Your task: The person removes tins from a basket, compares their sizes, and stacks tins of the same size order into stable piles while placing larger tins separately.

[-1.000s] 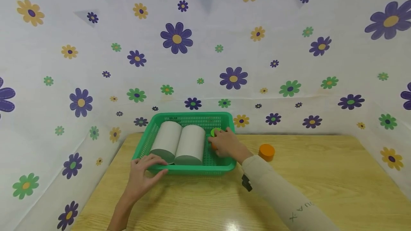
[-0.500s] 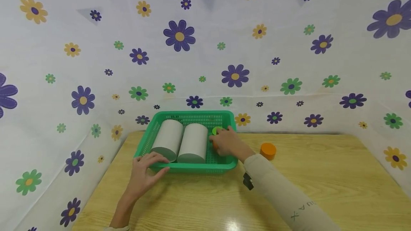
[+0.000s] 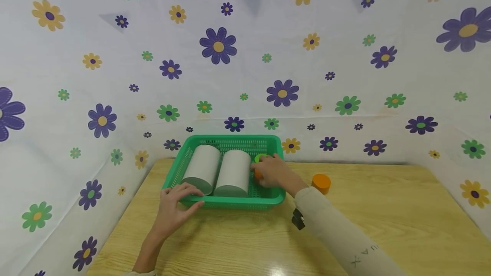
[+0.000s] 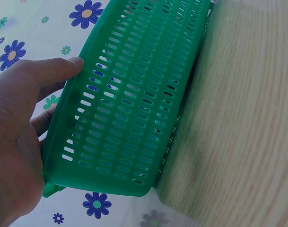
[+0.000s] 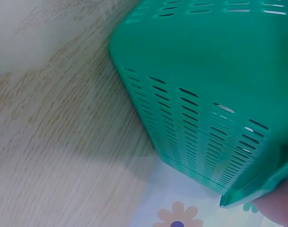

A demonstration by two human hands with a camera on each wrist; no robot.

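A green slotted basket (image 3: 230,202) (image 4: 134,94) (image 5: 205,61) stands at the back of the wooden table (image 3: 383,220). Two grey cylinders (image 3: 201,168) (image 3: 232,172) lie side by side in it. My left hand (image 3: 177,205) (image 4: 18,127) grips the basket's front left rim, thumb on the outer wall. Inside the basket's right end, my right hand (image 3: 270,172) curls over a small orange piece (image 3: 257,175), with a green piece (image 3: 260,157) just beyond the fingers. Most of both pieces is hidden by the hand.
An orange round block (image 3: 321,182) sits on the table just right of the basket. A flowered cloth (image 3: 245,76) walls in the back and both sides. My right sleeve (image 3: 337,237) crosses the near table.
Both hands keep their places on the basket and in it. Only the head view has shifted a little.
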